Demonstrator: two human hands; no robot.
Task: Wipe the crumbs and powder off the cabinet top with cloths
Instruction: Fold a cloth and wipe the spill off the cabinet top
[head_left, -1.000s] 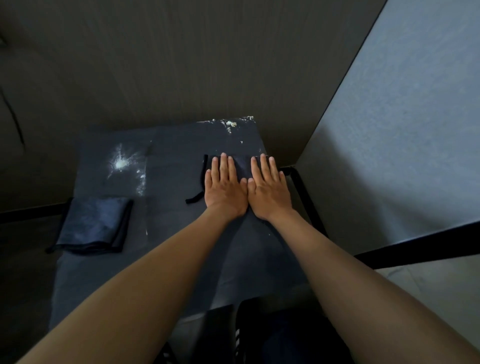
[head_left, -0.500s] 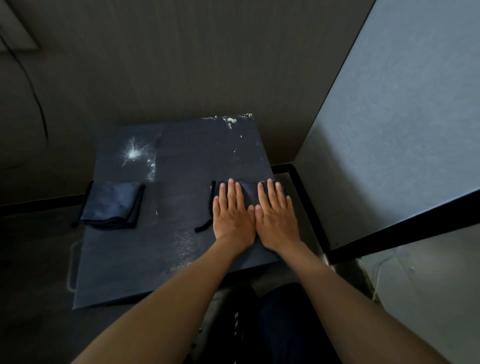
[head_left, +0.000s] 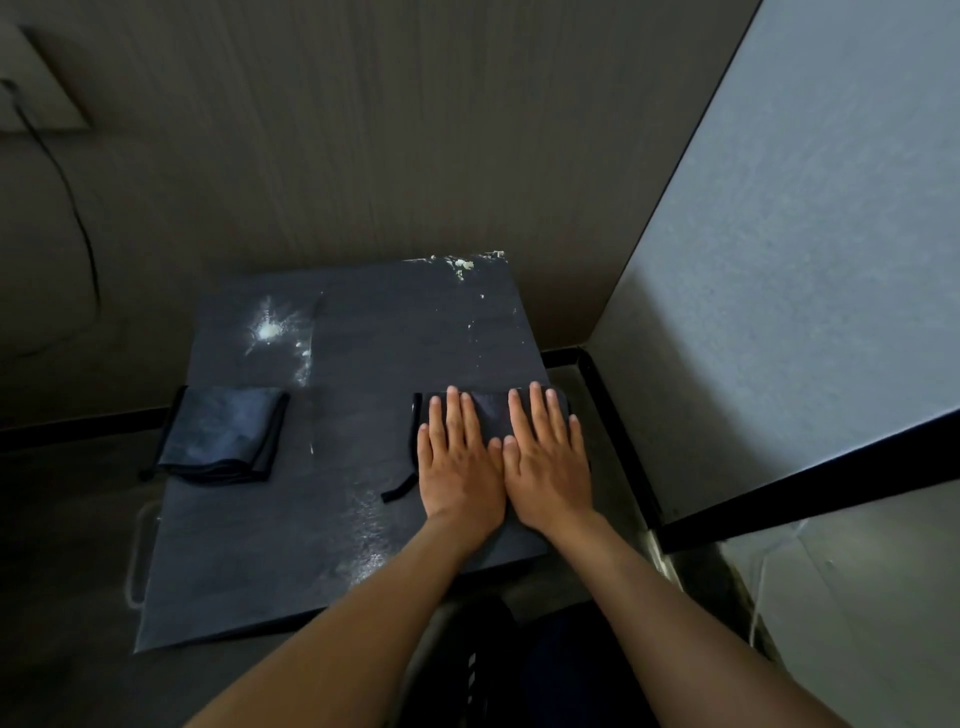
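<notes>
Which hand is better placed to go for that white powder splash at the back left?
Probably the left hand: it lies nearer the powder splash. The right hand would have to cross over it; both press the same cloth.

A single head-worn camera looks forward and steeply down from above the near edge of the dark, flat slate-grey cabinet top (head_left: 374, 519), close enough that both bare forearms fill the lower frame. It faces the far edge, where the brown back wall (head_left: 363, 156) rises.
</notes>
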